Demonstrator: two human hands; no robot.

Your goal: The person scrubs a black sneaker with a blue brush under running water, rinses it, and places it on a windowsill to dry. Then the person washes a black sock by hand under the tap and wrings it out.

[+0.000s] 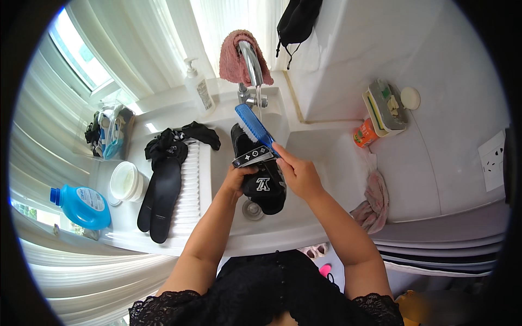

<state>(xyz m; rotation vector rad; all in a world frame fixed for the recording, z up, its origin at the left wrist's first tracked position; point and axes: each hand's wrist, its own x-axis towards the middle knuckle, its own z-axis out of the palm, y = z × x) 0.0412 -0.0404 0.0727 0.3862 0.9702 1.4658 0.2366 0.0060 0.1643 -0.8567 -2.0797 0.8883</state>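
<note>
Over the sink basin, a black shoe [266, 187] with a white emblem and a patterned strap is gripped by my left hand [237, 179] along its left side. My right hand [300, 175] is closed round the handle of a blue scrub brush [251, 122]. The brush's white bristles rest on or just over the shoe's toe end, under the faucet [250, 62]. A thin stream of water runs from the spout and passes behind the brush. The fingers of my left hand are partly hidden by the shoe.
Left of the basin, black insoles [165, 201] and dark cloth [168, 144] lie on the ribbed washboard [193, 190]. Beside them stand a white tub [126, 181], a blue detergent bottle [81, 206] and a pump bottle [199, 87]. A pink rag [375, 201] hangs over the right rim.
</note>
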